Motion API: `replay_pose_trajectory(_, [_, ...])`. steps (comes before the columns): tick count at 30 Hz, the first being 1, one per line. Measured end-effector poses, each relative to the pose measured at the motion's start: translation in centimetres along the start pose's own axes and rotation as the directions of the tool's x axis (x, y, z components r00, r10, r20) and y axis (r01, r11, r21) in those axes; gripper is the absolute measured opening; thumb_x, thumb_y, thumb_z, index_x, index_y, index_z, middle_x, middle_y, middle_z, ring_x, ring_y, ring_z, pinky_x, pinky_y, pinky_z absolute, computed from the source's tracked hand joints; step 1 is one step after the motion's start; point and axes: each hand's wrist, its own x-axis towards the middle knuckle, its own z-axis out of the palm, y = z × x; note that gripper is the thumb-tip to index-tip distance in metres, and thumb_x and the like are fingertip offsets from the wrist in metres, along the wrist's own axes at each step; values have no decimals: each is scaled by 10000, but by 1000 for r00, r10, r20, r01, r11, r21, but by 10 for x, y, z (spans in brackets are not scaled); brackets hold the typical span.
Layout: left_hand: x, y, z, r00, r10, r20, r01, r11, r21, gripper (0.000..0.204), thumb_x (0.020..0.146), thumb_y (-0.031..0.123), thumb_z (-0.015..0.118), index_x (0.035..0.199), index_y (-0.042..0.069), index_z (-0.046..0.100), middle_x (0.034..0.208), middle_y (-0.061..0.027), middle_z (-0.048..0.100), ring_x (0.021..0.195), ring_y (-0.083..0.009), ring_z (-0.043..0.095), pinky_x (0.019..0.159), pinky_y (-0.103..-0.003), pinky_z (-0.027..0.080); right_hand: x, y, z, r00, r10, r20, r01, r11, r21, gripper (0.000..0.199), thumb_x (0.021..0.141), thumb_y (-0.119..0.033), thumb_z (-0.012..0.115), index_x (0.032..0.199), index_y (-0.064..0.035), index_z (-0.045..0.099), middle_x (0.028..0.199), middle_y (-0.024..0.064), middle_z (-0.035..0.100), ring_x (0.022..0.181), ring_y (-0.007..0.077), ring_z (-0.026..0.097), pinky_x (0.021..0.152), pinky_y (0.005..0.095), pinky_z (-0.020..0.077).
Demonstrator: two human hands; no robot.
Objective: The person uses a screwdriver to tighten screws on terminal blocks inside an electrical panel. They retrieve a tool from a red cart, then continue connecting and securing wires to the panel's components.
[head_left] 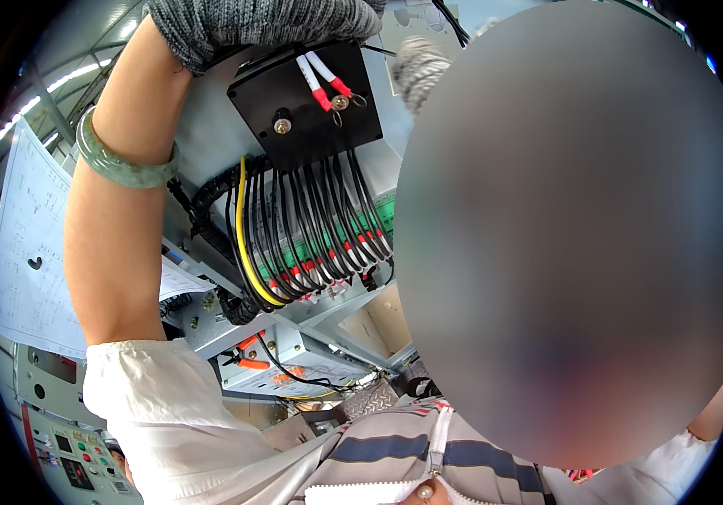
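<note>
My left hand, in a grey knitted glove, lies along the upper edge of a black box; its fingers are mostly hidden. A green bangle circles that forearm. Across the box's face lie two short leads with white sleeves, red ends and ring terminals, near a screw post. A second screw post sits lower left. My right hand, in a similar glove, shows only partly beside the box, smeared and cut off by a large blurred disc. Below the box, many black wires and one yellow wire curve down.
The wires end at a green terminal strip with red and white sleeves. Orange-handled pliers rest on a grey metal shelf lower down. Printed drawing sheets hang at the left, above a control panel with buttons. The blurred disc hides the right side.
</note>
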Motion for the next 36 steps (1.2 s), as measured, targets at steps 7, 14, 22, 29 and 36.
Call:
replay_pose_trajectory(7, [0, -5, 1, 999, -40, -9, 41, 999, 16, 204, 885, 194, 720, 978, 13, 733, 786, -61, 694, 764, -131, 627, 725, -311, 527, 10, -4, 11, 992, 103, -67, -80, 954, 288, 258, 969, -120, 626, 1206, -34, 681, 1039, 134, 720, 805, 175, 693, 728, 293, 569])
replay_pose_trajectory(14, [0, -3, 1, 996, -81, -23, 81, 996, 26, 209, 882, 191, 726, 986, 11, 732, 796, -58, 698, 765, -128, 628, 727, -309, 529, 29, 7, 27, 976, -193, -104, 189, 981, -45, 254, 961, -84, 647, 1208, -41, 683, 1063, 114, 723, 834, 152, 685, 750, 270, 569])
replay_pose_trajectory(22, [-1, -2, -4, 995, -100, 24, 101, 994, -37, 218, 882, 193, 724, 991, 5, 732, 779, -43, 689, 744, -114, 620, 693, -295, 527, 19, 22, 27, 935, -284, -212, 292, 957, 5, 215, 1002, -119, 583, 1181, -37, 670, 1024, 117, 713, 857, 177, 686, 764, 347, 583])
replay_pose_trajectory(29, [-1, -9, 0, 1000, -21, -20, 20, 999, -31, 206, 877, 187, 726, 950, -5, 725, 749, -24, 661, 724, -103, 594, 669, -288, 507, 2, 30, 27, 982, -116, -148, 126, 990, 59, 212, 1004, -121, 578, 1174, -38, 671, 1017, 116, 711, 852, 176, 685, 761, 345, 581])
replay_pose_trajectory(36, [3, -19, 0, 997, 72, 20, -69, 991, -112, 198, 876, 180, 723, 930, -11, 722, 728, -12, 640, 707, -98, 574, 655, -282, 494, 11, 25, 31, 979, -109, -173, 113, 993, 15, 209, 1005, -124, 572, 1168, -38, 671, 1010, 114, 708, 846, 174, 683, 758, 342, 580])
